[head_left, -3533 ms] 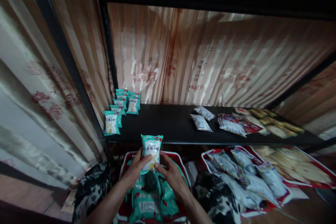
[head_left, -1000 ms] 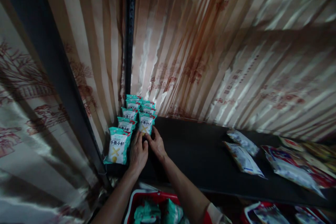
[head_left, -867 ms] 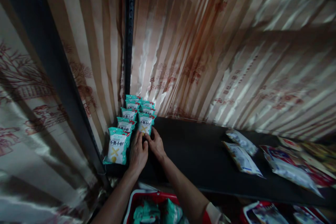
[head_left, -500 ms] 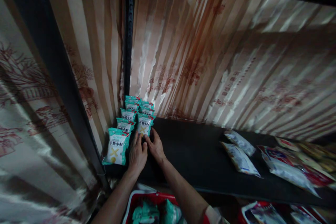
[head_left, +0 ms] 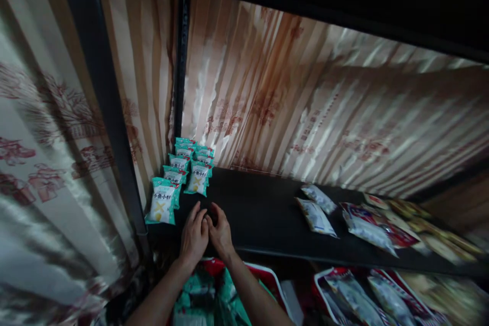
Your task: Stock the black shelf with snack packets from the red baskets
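Note:
Side by side at the shelf's front edge, my left hand (head_left: 194, 234) and my right hand (head_left: 220, 232) meet at the fingertips. Both have loosely curved, parted fingers, and no object shows in them. Just beyond stands a teal-and-white snack bag (head_left: 198, 178), the front one of the right-hand row, apart from my fingers. To its left, another row of the same bags runs back into the corner, led by a larger-looking front bag (head_left: 161, 202). Below my forearms, a red basket with a white rim (head_left: 273, 277) holds several teal bags, partly hidden by my arms.
White-and-blue packets (head_left: 318, 216) lie flat on the black shelf (head_left: 252, 214), with red-and-white packets (head_left: 369, 229) farther right. A second red basket (head_left: 319, 285) of packets stands below. A dark metal post (head_left: 110, 97) and a patterned curtain (head_left: 244, 86) bound the shelf.
Both hands have drawn back from the front bag of the right-hand row, toward the shelf edge. That bag now stands untouched. The view has shifted, showing more of the baskets.

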Tool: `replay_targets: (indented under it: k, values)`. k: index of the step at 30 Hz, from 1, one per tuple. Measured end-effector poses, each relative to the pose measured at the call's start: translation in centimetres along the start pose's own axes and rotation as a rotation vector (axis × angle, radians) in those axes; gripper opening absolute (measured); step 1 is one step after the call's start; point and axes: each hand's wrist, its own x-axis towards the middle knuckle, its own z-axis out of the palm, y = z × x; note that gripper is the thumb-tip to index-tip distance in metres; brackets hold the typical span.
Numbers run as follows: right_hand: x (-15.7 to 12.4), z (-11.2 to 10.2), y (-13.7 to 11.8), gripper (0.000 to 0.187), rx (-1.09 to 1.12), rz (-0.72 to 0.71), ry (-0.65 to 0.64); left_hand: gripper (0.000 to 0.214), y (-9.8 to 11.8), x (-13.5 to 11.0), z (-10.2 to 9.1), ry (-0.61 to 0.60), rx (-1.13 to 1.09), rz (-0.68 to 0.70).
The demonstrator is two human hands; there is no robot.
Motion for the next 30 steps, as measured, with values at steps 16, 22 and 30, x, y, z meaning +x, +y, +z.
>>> replay_targets:
  k: [16,22,30]
  values:
    - [-13.2,-8.2,-1.6,0.031,-0.148,0.061,-0.273,0.038,2.2,-13.2,-5.0,-0.396,0.105,0.015]
    - [-16.8,-9.1,-0.6,0.026,-0.238,0.124,-0.354,0.031,2.6,-17.6,-6.5,-0.484,0.289,-0.152]
    - [-20.1,-10.0,-3.0,0.024,-0.184,0.031,-0.481,0.04,5.1,-17.3,-7.9,-0.95,0.351,-0.085]
